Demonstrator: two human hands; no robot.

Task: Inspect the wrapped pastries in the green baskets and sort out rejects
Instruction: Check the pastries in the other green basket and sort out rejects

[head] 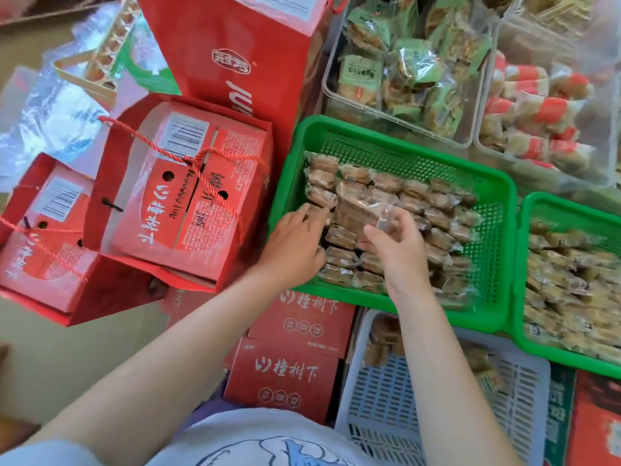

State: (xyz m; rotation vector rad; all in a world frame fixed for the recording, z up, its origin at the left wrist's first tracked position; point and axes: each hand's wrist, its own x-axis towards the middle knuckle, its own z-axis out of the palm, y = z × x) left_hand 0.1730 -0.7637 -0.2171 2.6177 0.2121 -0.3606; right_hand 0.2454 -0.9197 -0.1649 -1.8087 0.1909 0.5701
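Centre frame: your right hand (395,242) is pinching one wrapped pastry (364,210); left hand (295,243), fingers straight, is touching pastries in green basket (396,136). Most are awaiting inspection.

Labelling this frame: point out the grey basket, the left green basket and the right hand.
grey basket (396,408), head view, bare slatted floor.
left green basket (396,156), head view, far mesh wall.
right hand (400,247), head view, back of the hand.

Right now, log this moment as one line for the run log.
left hand: reaching into near green basket, touching wrapped pastries | right hand: holds one clear-wrapped pastry above them | grey basket: few pastries
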